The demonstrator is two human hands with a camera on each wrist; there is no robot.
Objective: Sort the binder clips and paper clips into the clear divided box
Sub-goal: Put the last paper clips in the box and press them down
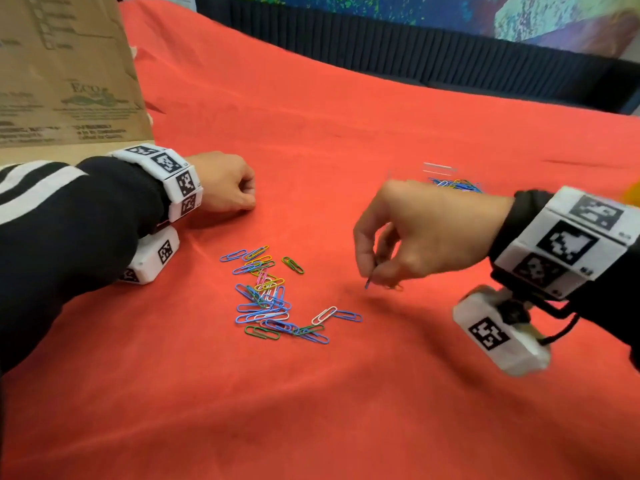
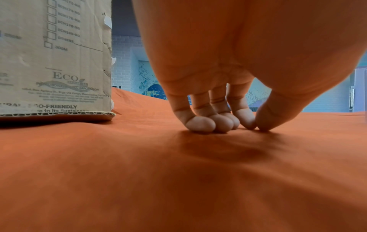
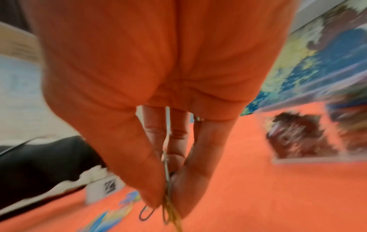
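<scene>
Red-orange cloth (image 1: 346,116) is spread over the whole tabletop, and a loose pile of coloured paper clips (image 1: 270,299) is scattered on it between the two hands, blue ones mostly, with green, yellow, pink and white mixed in. A few clips (image 3: 167,208) are pinched between thumb and fingertips of the right hand (image 1: 426,233), which is held just above the cloth to the right of the pile; roughly two or three wire loops can be made out in the blurry right wrist view, but an exact count can't be given. The left hand (image 1: 225,183) is parked on the cloth beyond the pile, fingers (image 2: 200,124) curled under with the tips pressed to the fabric and nothing held in them. The clear divided box (image 1: 440,169) is barely seen in the head view, beyond the right hand, with a bunch of coloured clips already inside one compartment; in the right wrist view another compartment (image 3: 301,139) is filled with something dark, too smeared to be named. A cardboard box (image 1: 65,71) printed with "ECO" is stood at the far left, near the left hand.
</scene>
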